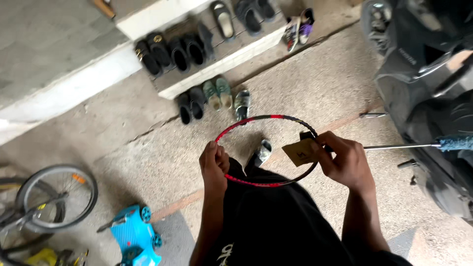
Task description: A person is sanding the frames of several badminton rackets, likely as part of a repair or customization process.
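A badminton racket with a red and black frame [256, 119] and no strings that I can see is held level in front of me. My left hand [214, 164] grips the left side of the hoop. My right hand [346, 161] closes around the throat where the hoop meets the thin shaft [399, 146], pinching a small brown card tag [300, 151] against it. The shaft runs right to a blue wrapped handle [456, 143]. Below the racket are my black trousers and one foot in a sandal [263, 151].
Several pairs of shoes and sandals [204, 98] line a white step [221, 63] ahead. A dark motor scooter [423, 83] stands close on the right. At lower left are a bicycle wheel [56, 197] and a blue toy car [134, 235].
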